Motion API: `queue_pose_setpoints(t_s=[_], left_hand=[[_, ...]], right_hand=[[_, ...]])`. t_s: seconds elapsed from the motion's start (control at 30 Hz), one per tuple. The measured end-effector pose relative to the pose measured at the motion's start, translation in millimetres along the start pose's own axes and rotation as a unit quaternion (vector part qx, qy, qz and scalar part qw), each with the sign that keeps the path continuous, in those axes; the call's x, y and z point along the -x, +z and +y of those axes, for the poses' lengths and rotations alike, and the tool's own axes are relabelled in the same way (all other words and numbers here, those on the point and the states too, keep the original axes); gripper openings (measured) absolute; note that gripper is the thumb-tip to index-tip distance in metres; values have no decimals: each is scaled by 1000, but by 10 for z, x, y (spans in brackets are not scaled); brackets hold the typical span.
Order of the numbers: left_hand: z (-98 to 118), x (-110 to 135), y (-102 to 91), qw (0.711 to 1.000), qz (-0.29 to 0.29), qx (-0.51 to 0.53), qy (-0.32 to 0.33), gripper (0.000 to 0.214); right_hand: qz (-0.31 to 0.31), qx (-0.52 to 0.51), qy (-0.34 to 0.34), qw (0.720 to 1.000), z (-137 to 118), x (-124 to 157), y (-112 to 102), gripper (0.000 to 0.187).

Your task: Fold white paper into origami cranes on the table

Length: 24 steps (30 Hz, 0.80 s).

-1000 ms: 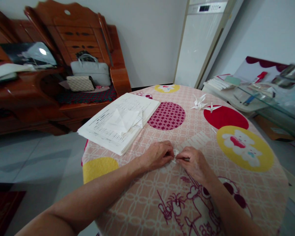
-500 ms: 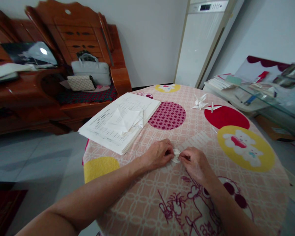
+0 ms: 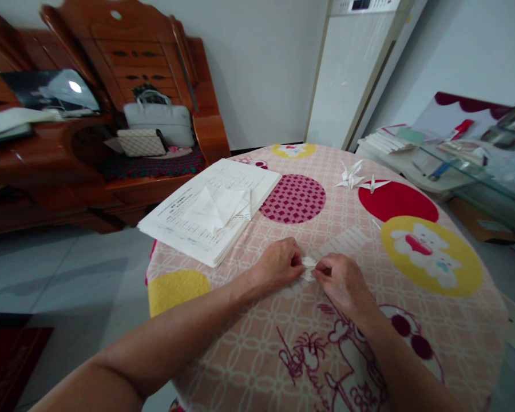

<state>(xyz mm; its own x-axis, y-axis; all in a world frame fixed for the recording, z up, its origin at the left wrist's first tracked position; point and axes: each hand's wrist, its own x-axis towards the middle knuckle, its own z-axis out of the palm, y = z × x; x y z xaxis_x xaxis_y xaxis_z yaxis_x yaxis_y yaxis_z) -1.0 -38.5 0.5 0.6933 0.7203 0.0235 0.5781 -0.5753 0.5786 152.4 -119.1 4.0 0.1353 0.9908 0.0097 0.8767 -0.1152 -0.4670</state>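
Observation:
My left hand (image 3: 278, 265) and my right hand (image 3: 342, 279) meet at the middle of a round table covered by a pink patterned cloth (image 3: 412, 320). Both hands pinch a small folded piece of white paper (image 3: 309, 265) between their fingertips, pressed low against the cloth. Only a sliver of the paper shows between the fingers. Two finished white paper cranes (image 3: 359, 179) lie at the far side of the table.
A stack of printed sheets (image 3: 210, 209) with folded white squares on top lies at the table's left. A wooden bench (image 3: 111, 114) with bags stands behind on the left, a tall white appliance (image 3: 352, 68) at the back, a cluttered glass shelf (image 3: 463, 160) on the right.
The hands have stayed together on the small paper, with only slight finger shifts. The view has tipped a little.

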Motion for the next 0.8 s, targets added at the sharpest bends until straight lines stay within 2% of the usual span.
queue_pose_setpoints(t_s=[0.6, 0.8], left_hand=[[27, -29, 19, 998, -7, -68, -11, 12], [2, -27, 6, 1000, -7, -15, -21, 4]], right_hand=[[-5, 4, 16, 1000, -22, 0, -4, 13], [9, -27, 37, 999, -16, -10, 8, 13]])
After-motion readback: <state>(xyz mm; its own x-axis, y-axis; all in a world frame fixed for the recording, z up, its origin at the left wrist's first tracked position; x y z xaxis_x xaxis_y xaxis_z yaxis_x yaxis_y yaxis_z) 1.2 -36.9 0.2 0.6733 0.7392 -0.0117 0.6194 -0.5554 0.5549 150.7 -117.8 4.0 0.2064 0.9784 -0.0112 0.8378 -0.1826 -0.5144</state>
